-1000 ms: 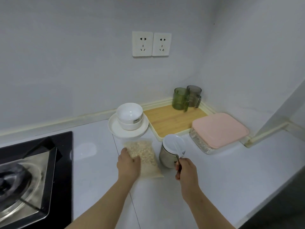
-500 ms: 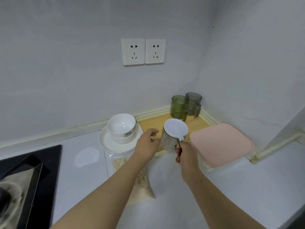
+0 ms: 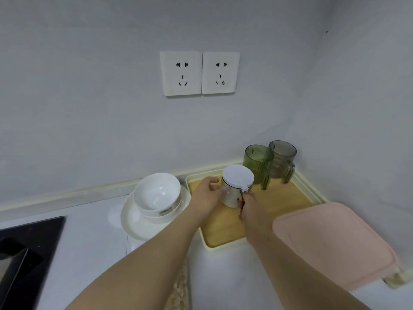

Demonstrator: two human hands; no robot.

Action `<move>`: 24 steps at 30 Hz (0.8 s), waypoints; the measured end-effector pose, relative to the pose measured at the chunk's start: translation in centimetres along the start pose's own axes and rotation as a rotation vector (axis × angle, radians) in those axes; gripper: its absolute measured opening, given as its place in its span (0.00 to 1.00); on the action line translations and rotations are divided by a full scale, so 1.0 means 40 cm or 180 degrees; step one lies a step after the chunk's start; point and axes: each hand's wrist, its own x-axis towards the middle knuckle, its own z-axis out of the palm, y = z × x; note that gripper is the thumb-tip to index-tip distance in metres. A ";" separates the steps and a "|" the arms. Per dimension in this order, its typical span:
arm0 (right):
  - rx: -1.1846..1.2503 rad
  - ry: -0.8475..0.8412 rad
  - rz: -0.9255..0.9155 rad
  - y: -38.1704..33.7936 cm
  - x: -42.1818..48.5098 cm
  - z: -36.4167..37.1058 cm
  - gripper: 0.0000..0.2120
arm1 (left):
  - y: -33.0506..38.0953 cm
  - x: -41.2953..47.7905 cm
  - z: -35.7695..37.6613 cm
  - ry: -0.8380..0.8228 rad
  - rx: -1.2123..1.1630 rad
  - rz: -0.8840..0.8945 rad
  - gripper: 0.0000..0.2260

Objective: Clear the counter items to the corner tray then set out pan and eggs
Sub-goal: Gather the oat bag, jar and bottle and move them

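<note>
A jar with a white lid (image 3: pixel 238 178) is over the wooden corner tray (image 3: pixel 288 198), close to its surface; whether it rests on it I cannot tell. My right hand (image 3: pixel 249 205) pinches the jar's metal clasp at its near side. My left hand (image 3: pixel 206 195) cups the jar's left side, fingers curved against it. A green cup (image 3: pixel 257 162) and a grey cup (image 3: pixel 282 161) stand at the tray's back corner. A bag of oats (image 3: pixel 178 289) lies on the counter under my left forearm, mostly hidden.
Stacked white bowls (image 3: pixel 156 193) sit on a white plate (image 3: pixel 134 222) left of the tray. A pink-lidded box (image 3: pixel 330 242) is to the tray's right. The black stove (image 3: pixel 26 247) fills the lower left. Two wall sockets (image 3: pixel 199 72) are above.
Both hands carried the jar away from me, from the counter onto the tray area. My left hand left the oats bag and came to the jar's side.
</note>
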 end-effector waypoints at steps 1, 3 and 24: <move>0.0013 -0.0020 0.0041 0.003 0.021 0.009 0.15 | 0.000 0.016 0.001 0.0004 -0.0025 -0.0011 0.14; 0.0105 -0.0030 0.0053 0.002 0.051 0.018 0.14 | -0.003 0.041 0.003 0.0052 -0.0023 0.0002 0.11; -0.0164 -0.0202 0.0067 -0.081 0.122 -0.004 0.25 | 0.011 0.016 -0.021 0.0215 -0.0235 0.0133 0.09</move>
